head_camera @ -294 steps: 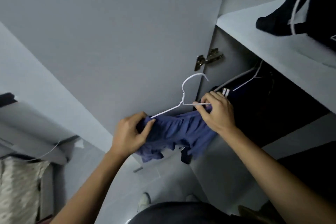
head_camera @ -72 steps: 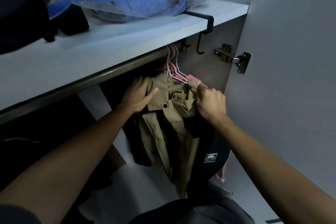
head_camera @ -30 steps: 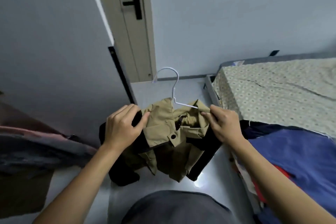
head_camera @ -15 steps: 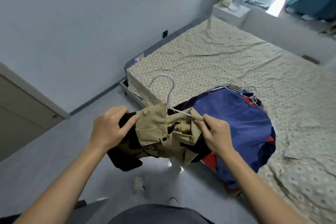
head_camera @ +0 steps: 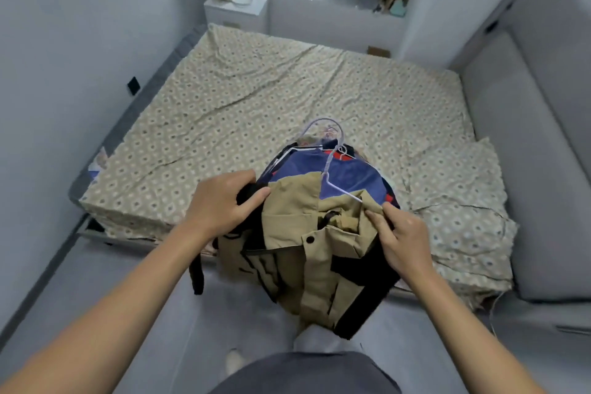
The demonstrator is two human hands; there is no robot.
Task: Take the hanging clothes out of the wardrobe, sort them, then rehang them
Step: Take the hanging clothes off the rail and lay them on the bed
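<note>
I hold a khaki and black jacket (head_camera: 303, 233) on a white wire hanger (head_camera: 332, 157) over the foot of the bed. My left hand (head_camera: 224, 205) grips its left shoulder, fingers curled over dark fabric. My right hand (head_camera: 399, 237) pinches the right shoulder by the hanger's end. Behind the jacket, a pile of clothes on hangers lies on the bed, with a blue garment (head_camera: 351, 174) on top. The wardrobe is out of view.
The bed (head_camera: 256, 99) has a patterned beige sheet and a pillow (head_camera: 460, 176) at the right. A grey padded headboard (head_camera: 524, 125) runs along the right side. A white nightstand (head_camera: 236, 11) stands beyond the bed. Grey floor lies below me.
I have turned from the wardrobe to face the bed, carrying the khaki jacket. It now hangs right in front of the clothes pile, closer than half a second ago.
</note>
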